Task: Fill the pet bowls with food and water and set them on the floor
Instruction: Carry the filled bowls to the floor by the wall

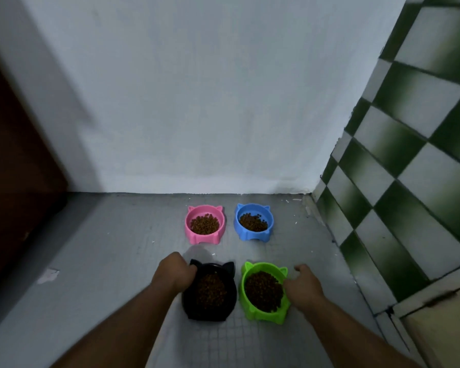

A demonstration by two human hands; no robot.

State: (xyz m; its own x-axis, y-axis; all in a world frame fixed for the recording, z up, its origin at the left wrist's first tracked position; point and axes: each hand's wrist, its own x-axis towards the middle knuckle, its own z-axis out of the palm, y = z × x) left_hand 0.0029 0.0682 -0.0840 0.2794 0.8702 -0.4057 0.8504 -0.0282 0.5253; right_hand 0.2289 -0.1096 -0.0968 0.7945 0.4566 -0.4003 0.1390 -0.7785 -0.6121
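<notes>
On the grey floor (104,235), near row: black plastic cat-eared bowl (210,312) of brown kibble (211,288); left hand (174,272) curled over its left rim, gripping. Just beside it, green plastic cat-eared bowl (260,314), filled; right hand (303,286) against its right rim, fingers loosely bent, grip unclear. Beyond: pink bowl (205,237), blue bowl (252,235), both filled, by white wall (197,102).

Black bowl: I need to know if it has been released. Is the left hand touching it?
Touching. The head view shows the left hand with its fingers curled over the rim of the black bowl, beside one ear.
</notes>
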